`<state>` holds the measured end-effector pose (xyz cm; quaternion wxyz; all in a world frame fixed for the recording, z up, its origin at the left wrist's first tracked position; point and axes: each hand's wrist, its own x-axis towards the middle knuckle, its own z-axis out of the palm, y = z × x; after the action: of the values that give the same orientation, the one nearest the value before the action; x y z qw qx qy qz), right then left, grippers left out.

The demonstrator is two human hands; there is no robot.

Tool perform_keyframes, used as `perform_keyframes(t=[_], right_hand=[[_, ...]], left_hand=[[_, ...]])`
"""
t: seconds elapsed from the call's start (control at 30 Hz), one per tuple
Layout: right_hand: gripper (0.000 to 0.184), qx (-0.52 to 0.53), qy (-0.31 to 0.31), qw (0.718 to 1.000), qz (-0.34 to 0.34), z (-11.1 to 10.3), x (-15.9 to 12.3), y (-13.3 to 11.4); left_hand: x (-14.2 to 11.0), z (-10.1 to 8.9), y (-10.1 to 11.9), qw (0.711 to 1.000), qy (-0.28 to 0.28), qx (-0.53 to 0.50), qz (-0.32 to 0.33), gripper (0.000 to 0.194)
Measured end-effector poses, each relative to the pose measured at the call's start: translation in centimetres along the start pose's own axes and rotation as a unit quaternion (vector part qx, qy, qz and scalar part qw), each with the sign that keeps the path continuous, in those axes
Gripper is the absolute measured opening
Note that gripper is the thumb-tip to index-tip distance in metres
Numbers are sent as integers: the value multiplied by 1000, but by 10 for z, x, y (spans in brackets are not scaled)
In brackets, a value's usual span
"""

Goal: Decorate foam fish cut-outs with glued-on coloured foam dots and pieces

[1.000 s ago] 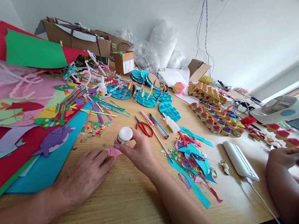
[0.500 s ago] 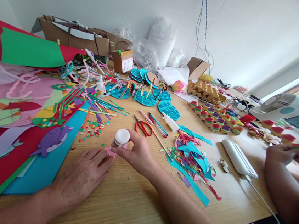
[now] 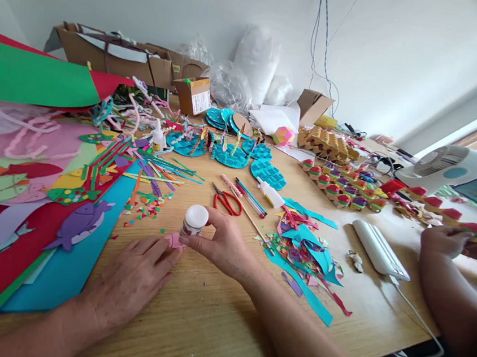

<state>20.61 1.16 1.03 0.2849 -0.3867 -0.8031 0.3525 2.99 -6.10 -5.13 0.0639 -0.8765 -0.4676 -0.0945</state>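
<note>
My right hand (image 3: 226,248) grips a small white-capped bottle (image 3: 195,218) between thumb and fingers, holding it over a pink paper cutout (image 3: 175,240). The cutout has a dark drawn line and looks like a small fish. My left hand (image 3: 137,270) lies flat on the table, its fingertips resting at the cutout's near edge and hiding part of it. Beyond my right hand are red-handled scissors (image 3: 228,202). Tiny coloured paper bits (image 3: 149,206) are scattered to the left of the bottle.
Coloured sheets with paper fish (image 3: 75,224) cover the left side. To the right lie a heap of paper scraps (image 3: 308,248), a white glue bottle (image 3: 271,194) and a white power bank (image 3: 380,250) with a cable. Another person's hand (image 3: 445,243) holds painted egg carton at far right.
The view has shifted slightly. The bottle is tilted a little differently, and more of the pink cutout shows beneath it. My left hand stays in place.
</note>
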Motion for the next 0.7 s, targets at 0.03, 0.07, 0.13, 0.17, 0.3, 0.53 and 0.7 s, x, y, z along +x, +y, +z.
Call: perform_keyframes(t=[0.03, 0.07, 0.13, 0.17, 0.3, 0.53, 0.7], right_hand=[[15, 0, -1, 1000, -1, -1, 0, 1], [15, -2, 2, 1000, -3, -2, 0, 1], [14, -8, 17, 1000, -11, -4, 0, 3], [14, -11, 25, 1000, -15, -5, 0, 4], [15, -7, 38, 999, -19, -2, 1, 3], [14, 103, 36, 994, 5, -4, 1, 8], [21, 360, 119, 923, 63, -14, 5, 24]], left_hand=[[0, 0, 0, 1000, -1, -2, -2, 32], [0, -1, 0, 1000, -3, -4, -5, 32], [0, -2, 1, 1000, -12, -11, -10, 31], [1, -2, 1, 1000, -17, -15, -12, 32], [0, -2, 1, 999, -20, -26, -14, 32], [-1, 0, 0, 999, -2, -47, -27, 30], [-1, -2, 0, 999, 8, -42, -23, 30]])
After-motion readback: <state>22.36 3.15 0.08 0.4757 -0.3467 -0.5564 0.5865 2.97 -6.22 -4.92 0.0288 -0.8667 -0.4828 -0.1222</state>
